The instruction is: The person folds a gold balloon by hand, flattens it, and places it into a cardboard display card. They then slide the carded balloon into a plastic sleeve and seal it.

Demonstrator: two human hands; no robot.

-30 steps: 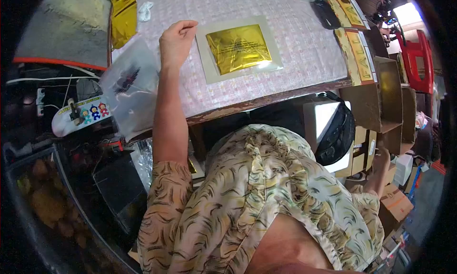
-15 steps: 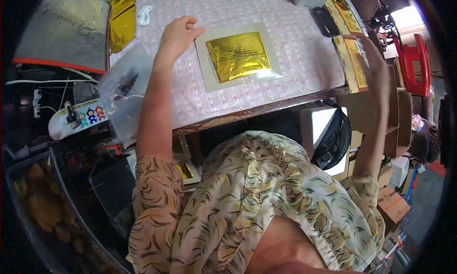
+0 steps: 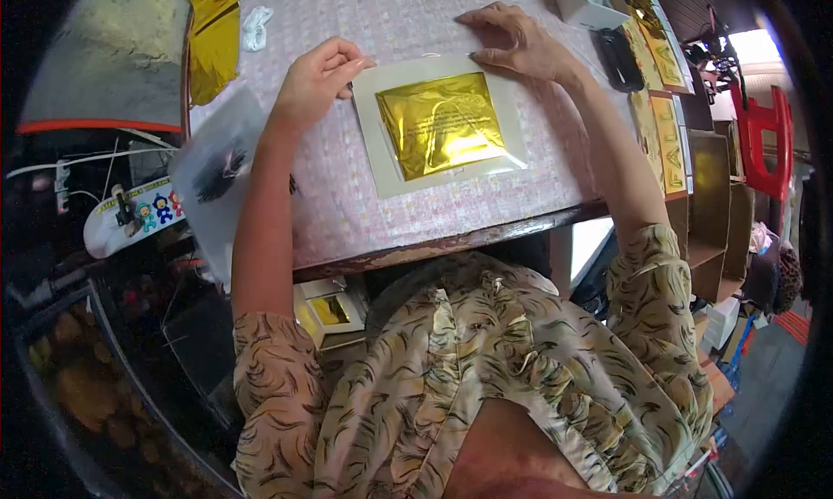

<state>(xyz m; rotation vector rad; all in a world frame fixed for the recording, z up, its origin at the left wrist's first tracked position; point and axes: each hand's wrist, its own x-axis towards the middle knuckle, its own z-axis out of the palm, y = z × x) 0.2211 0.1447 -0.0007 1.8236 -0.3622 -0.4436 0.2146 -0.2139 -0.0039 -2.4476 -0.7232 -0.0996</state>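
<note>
A beige card (image 3: 386,173) lies flat on the pink patterned table (image 3: 347,213), with a square of gold foil (image 3: 441,124) on its middle. My left hand (image 3: 314,82) rests at the card's upper left corner, fingertips pinching or touching its edge. At the card's top right edge my right hand (image 3: 515,39) presses down with spread fingers. Whether either hand grips the card or only touches it is unclear.
Crumpled gold foil (image 3: 213,39) and a white scrap (image 3: 255,26) lie at the table's far left. A clear plastic bag (image 3: 213,173) overhangs the left edge. Finished gold cards (image 3: 664,121), a black object (image 3: 621,58) and a white box (image 3: 586,4) line the right side. A red chair (image 3: 764,139) stands beyond.
My right hand came up from the right side of the table and landed on the card's top right edge. My left hand stayed at the upper left corner. The view tilted slightly.
</note>
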